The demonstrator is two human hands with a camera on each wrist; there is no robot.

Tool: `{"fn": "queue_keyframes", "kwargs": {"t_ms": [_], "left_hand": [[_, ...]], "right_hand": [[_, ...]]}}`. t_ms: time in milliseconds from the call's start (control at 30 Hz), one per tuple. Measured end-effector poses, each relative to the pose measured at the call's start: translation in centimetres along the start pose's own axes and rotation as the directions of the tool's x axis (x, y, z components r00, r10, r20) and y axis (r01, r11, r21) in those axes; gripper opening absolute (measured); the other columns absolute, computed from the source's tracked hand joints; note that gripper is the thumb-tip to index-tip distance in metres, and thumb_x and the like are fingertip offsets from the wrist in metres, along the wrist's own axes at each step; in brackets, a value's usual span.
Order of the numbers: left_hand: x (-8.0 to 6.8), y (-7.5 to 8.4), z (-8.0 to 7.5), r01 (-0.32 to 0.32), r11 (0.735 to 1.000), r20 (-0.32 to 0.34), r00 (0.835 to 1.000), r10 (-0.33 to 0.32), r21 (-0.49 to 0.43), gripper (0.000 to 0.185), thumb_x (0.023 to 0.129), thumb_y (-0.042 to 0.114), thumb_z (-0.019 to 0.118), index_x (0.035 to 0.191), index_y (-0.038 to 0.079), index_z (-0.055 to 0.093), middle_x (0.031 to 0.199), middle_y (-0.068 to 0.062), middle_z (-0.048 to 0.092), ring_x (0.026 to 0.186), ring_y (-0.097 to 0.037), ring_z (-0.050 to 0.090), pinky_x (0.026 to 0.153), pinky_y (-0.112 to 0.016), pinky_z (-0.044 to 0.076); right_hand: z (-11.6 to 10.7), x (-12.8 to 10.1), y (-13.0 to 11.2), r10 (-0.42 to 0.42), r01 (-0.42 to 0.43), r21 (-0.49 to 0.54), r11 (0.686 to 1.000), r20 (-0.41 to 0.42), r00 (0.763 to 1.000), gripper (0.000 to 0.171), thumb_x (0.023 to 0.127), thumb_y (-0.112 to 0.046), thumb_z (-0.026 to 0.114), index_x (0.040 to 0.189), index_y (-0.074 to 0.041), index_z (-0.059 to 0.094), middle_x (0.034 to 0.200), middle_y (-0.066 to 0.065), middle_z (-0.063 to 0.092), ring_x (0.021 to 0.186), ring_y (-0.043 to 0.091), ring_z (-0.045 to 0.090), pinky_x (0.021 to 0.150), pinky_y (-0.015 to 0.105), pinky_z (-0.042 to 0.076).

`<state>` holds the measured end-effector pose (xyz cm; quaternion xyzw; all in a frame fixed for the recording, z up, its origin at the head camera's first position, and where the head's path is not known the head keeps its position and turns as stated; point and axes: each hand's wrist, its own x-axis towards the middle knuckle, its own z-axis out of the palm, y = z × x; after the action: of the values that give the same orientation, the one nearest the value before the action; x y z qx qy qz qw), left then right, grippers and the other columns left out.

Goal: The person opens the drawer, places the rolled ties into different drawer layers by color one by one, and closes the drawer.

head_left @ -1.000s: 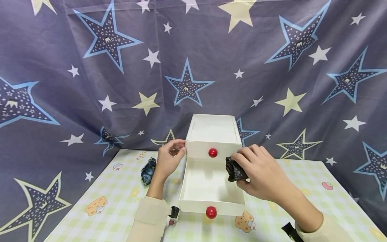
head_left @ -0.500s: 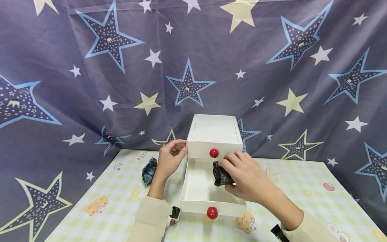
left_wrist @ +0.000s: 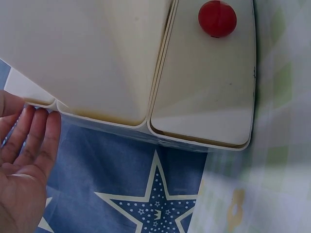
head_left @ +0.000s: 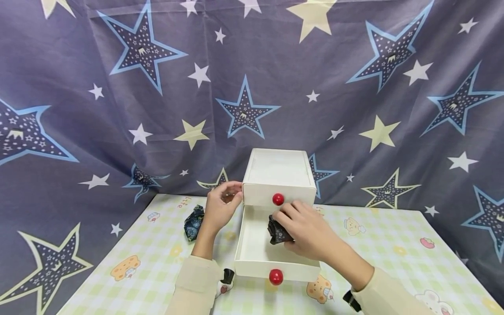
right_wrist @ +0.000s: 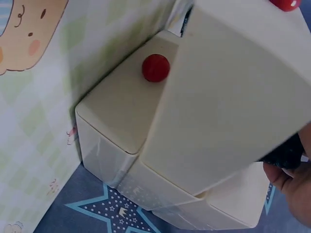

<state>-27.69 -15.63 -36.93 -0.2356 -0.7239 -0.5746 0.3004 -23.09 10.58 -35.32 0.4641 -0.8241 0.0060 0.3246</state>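
The right hand (head_left: 305,227) curled its fingers (head_left: 284,214) round a dark rolled cloth (head_left: 278,231), the thumb below and the fingers over the top, so the cloth showed only at the hand's left edge. The cloth sat within the open lower drawer (head_left: 252,245) of a small white chest (head_left: 277,175), toward the drawer's right side and just under the upper drawer's red knob (head_left: 278,199); whether it touched the drawer floor could not be told. In the right wrist view only a dark sliver of the cloth (right_wrist: 286,153) showed behind the chest's edge.

The left hand (head_left: 220,208) rested at the chest's left front corner, fingers (head_left: 230,188) loosely bent against the wall. In the left wrist view the fingers (left_wrist: 41,131) lay nearly straight with their tips at the chest's edge, gripping nothing.

A second red knob (head_left: 275,276) marked the pulled-out drawer's front. A second dark patterned cloth (head_left: 194,222) lay on the counter (head_left: 393,253) just left of the left forearm. The counter carried a checked cover with cartoon prints, and a star-printed curtain (head_left: 118,109) hung behind.
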Motion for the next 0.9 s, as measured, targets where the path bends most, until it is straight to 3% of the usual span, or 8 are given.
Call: {"fn": "queue_keyframes", "kwargs": {"t_ms": [433, 900], "left_hand": [[0.0, 0.1, -0.1, -0.011, 1.000, 0.001, 1.000, 0.011, 0.008, 0.023, 0.088, -0.012, 0.069, 0.111, -0.007, 0.071, 0.094, -0.022, 0.073, 0.082, -0.024, 0.069, 0.070, -0.031, 0.057], [0.0, 0.2, -0.1, -0.022, 1.000, 0.008, 1.000, 0.022, 0.002, 0.023, 0.089, -0.012, 0.068, 0.111, -0.009, 0.071, 0.095, -0.024, 0.073, 0.085, -0.034, 0.071, 0.073, -0.024, 0.057]], "right_hand": [[1.8, 0.3, -0.1, -0.028, 0.029, -0.021, 0.999, 0.070, 0.997, 0.067, 0.061, -0.027, 0.097, 0.117, -0.014, 0.062, 0.106, 0.002, 0.059, 0.099, 0.025, 0.054, 0.088, 0.039, 0.048], [2.7, 0.4, 0.0, -0.049, 0.056, -0.056, 0.997, 0.126, 0.991, 0.065, 0.062, -0.027, 0.096, 0.114, -0.013, 0.061, 0.102, 0.003, 0.058, 0.093, 0.024, 0.052, 0.083, 0.037, 0.047]]}}
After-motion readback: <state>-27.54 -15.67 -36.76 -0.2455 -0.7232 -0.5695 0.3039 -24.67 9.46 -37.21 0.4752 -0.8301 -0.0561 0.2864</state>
